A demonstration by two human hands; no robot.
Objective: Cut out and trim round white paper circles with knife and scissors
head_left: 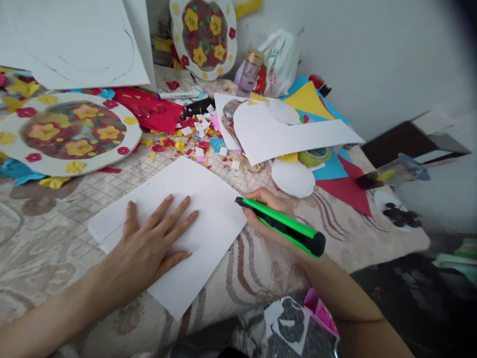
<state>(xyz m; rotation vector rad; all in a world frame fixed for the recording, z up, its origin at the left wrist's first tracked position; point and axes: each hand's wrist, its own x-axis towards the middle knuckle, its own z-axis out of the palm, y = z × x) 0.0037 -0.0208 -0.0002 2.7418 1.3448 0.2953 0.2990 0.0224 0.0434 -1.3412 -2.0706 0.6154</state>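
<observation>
A white sheet of thick paper or board (pixel 212 209) lies flat and turned cornerwise on the patterned tablecloth, with a faint line near its left corner. My left hand (pixel 154 233) rests on it, fingers spread flat. In my right hand (pixel 268 211) is a green and black utility knife (pixel 283 223), held at the sheet's right corner. The knife's front end points left; I cannot make out whether its blade is out.
Behind the sheet are paper scraps (pixel 197 134) and a white cutout (pixel 290 132) over coloured papers. A flower-decorated oval frame (pixel 130 129) lies left; a similar frame (pixel 233 44) leans at the back. A lidded jar (pixel 251 69) stands near the wall. The table edge (pixel 391 253) runs along the right.
</observation>
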